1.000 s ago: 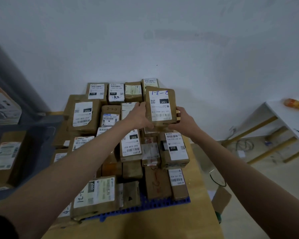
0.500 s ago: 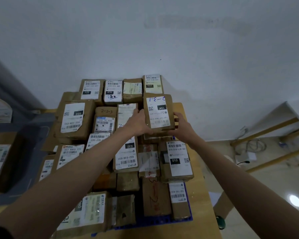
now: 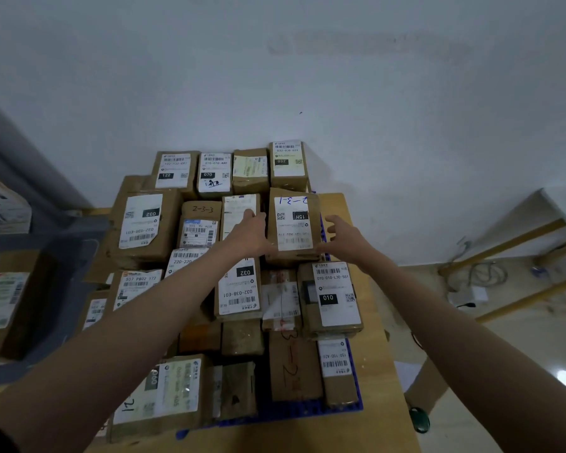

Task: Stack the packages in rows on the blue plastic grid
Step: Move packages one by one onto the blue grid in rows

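On the far right of the pile, we have set the package [image 3: 293,223] down in its row over the blue grid [image 3: 307,411]; our right hand [image 3: 343,238] has let go, fingers spread, while our left hand [image 3: 250,235] rests against its side.

About twenty brown packages [image 3: 293,223], one blue plastic grid [image 3: 307,411], one wooden table [image 3: 379,348], two hands [image 3: 249,235]
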